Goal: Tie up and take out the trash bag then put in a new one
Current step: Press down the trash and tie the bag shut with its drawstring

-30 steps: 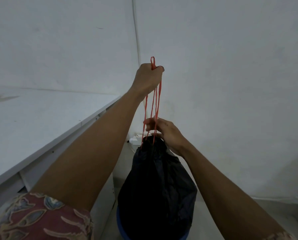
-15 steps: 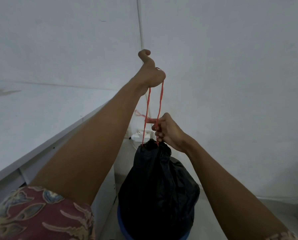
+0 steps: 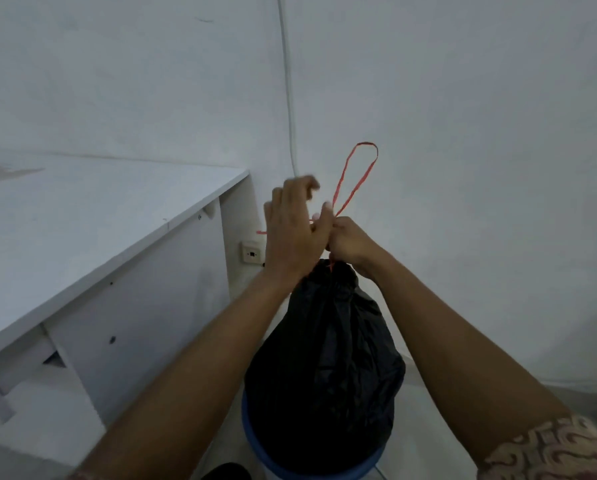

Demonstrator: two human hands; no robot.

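Fingers (image 3: 345, 231) round red drawstring (image 3: 366, 144) — black bag (image 3: 325, 358)

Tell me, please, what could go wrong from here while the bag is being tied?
1. The red drawstring loop stands loose above the hands, with no tight knot visible; if the right hand lets its grip slip, the tie may undo and the black trash bag reopen.
2. The bag bulges in the blue bin; a hard pull on that thin string might tear it.
3. The left hand is blurred, so its hold looks uncertain.

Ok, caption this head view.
Left hand and right hand work the red drawstring above a cinched black trash bag in a blue bin.
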